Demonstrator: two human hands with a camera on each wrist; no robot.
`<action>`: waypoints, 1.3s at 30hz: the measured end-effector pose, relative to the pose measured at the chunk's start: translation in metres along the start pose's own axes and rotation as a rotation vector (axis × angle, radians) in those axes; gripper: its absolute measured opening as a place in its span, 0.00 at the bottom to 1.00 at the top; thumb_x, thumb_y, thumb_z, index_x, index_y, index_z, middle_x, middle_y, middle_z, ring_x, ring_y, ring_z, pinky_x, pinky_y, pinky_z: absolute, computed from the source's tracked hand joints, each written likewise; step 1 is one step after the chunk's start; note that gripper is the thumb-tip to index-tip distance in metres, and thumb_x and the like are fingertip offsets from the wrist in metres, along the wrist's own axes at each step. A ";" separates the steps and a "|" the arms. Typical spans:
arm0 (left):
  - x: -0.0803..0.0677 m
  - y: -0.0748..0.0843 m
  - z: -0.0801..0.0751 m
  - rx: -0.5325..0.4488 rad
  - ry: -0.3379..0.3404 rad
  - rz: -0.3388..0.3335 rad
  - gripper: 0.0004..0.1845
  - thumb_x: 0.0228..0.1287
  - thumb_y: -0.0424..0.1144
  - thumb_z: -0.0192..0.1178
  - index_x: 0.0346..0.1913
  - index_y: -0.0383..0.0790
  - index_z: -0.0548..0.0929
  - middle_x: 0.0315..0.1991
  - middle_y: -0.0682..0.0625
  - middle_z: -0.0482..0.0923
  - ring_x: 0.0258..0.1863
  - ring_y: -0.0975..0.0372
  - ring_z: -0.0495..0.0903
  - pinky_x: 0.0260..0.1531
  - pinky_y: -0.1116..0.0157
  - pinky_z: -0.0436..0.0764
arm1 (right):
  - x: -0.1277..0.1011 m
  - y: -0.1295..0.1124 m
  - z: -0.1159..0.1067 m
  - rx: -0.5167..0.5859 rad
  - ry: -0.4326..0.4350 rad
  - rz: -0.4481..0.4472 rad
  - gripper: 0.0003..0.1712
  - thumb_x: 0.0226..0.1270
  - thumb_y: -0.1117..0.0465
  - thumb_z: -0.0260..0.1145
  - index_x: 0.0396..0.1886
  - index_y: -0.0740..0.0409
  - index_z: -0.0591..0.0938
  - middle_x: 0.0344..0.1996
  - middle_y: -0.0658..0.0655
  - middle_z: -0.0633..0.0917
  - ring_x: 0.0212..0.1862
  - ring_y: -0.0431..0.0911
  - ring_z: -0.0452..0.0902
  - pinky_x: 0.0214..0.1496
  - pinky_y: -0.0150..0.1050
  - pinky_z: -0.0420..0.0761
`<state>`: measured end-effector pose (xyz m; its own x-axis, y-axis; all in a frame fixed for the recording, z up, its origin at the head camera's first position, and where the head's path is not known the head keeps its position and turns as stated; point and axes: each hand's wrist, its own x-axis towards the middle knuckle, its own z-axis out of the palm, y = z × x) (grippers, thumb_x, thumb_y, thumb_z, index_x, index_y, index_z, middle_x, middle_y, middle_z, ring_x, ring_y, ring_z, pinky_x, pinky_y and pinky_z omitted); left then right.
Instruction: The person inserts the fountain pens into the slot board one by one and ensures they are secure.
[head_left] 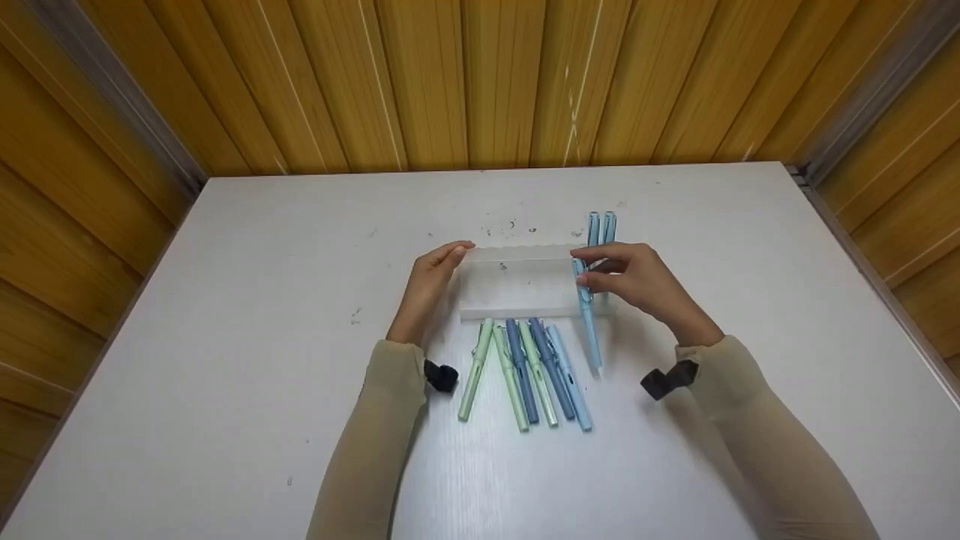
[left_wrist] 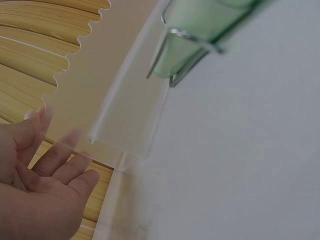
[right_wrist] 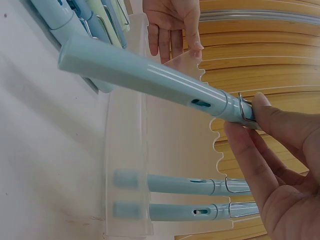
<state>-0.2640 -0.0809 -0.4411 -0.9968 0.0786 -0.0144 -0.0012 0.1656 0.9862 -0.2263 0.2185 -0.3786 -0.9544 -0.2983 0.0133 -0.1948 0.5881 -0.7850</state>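
Note:
A clear acrylic pen holder (head_left: 517,289) with a scalloped back edge stands in the middle of the white table (head_left: 225,337). My left hand (head_left: 450,255) rests with straight fingers against the holder's left end (left_wrist: 125,115). My right hand (head_left: 600,274) pinches a light blue pen (head_left: 590,330) near its clip, just over the holder's right end; the pen (right_wrist: 145,75) slants across the holder (right_wrist: 127,165). Two light blue pens (head_left: 601,225) stand in the rightmost slots, side by side (right_wrist: 190,186).
Several green and blue pens (head_left: 525,375) lie in a row on the table just in front of the holder; one green pen's clip (left_wrist: 200,25) shows close up. Wooden panel walls (head_left: 480,82) close in the table's back and sides.

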 end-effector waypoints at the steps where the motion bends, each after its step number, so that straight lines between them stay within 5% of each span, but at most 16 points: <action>1: 0.000 0.000 0.000 -0.004 -0.001 0.006 0.19 0.71 0.51 0.53 0.56 0.44 0.82 0.62 0.49 0.76 0.67 0.57 0.69 0.67 0.54 0.66 | 0.000 -0.001 -0.001 0.003 0.004 -0.001 0.24 0.61 0.55 0.70 0.58 0.49 0.81 0.53 0.57 0.83 0.51 0.51 0.82 0.54 0.45 0.81; 16: -0.001 -0.002 -0.001 -0.036 -0.005 0.037 0.20 0.71 0.50 0.54 0.56 0.42 0.82 0.63 0.48 0.75 0.67 0.57 0.69 0.69 0.55 0.65 | 0.005 -0.006 -0.003 0.062 0.139 -0.056 0.25 0.63 0.59 0.69 0.60 0.53 0.79 0.54 0.57 0.82 0.52 0.51 0.82 0.47 0.26 0.80; 29: -0.001 -0.001 0.000 -0.037 -0.012 0.017 0.19 0.71 0.50 0.54 0.56 0.43 0.82 0.62 0.49 0.76 0.67 0.57 0.68 0.68 0.55 0.65 | 0.008 -0.004 -0.003 0.163 0.281 -0.110 0.22 0.64 0.64 0.67 0.60 0.56 0.79 0.53 0.58 0.80 0.47 0.33 0.80 0.47 0.24 0.80; 39: -0.003 -0.001 -0.001 -0.058 -0.042 0.027 0.19 0.72 0.51 0.52 0.56 0.46 0.81 0.64 0.51 0.74 0.68 0.57 0.66 0.69 0.54 0.63 | 0.012 -0.003 0.000 0.214 0.404 -0.222 0.22 0.63 0.70 0.66 0.57 0.64 0.79 0.51 0.64 0.81 0.43 0.30 0.79 0.47 0.21 0.79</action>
<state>-0.2610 -0.0823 -0.4422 -0.9923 0.1240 0.0067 0.0199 0.1055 0.9942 -0.2376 0.2132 -0.3763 -0.9149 -0.0589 0.3994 -0.3923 0.3637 -0.8449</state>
